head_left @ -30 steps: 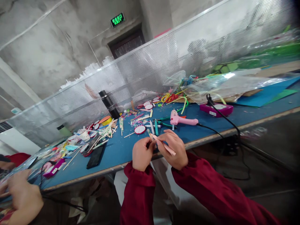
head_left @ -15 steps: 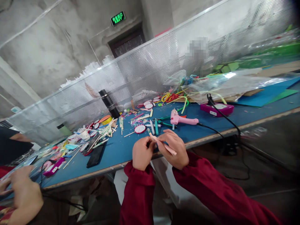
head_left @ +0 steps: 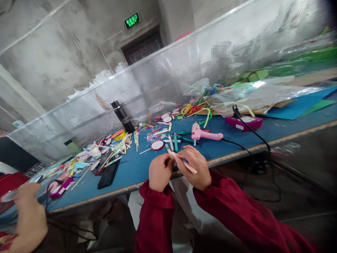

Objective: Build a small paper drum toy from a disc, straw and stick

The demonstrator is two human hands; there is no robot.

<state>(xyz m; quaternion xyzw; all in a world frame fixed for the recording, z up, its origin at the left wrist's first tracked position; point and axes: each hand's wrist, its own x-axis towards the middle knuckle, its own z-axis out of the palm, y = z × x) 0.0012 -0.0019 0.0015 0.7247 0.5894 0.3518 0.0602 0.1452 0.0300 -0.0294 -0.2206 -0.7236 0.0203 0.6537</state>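
Observation:
At the table's front edge, my left hand is closed, thumb and forefinger pinched on a small flat wooden stick with a green patterned end. My right hand is shut round a slim pale pink pen-like rod, its back end sticking out below the fingers. The rod's front end meets the stick between my fingertips; the exact contact is hidden. Just beyond my hands lie green-handled pliers, a pink glue gun and a round white disc with a red rim.
A black phone and a pile of wooden sticks lie left, before a black bottle. Purple boxes with cords sit at both sides. At far left, a co-worker's hand holds a round object. A perforated screen stands behind.
My hands keep almost the same pose; the pink rod has shifted very slightly. At far left, the co-worker has moved and a round pale object now shows by their hand.

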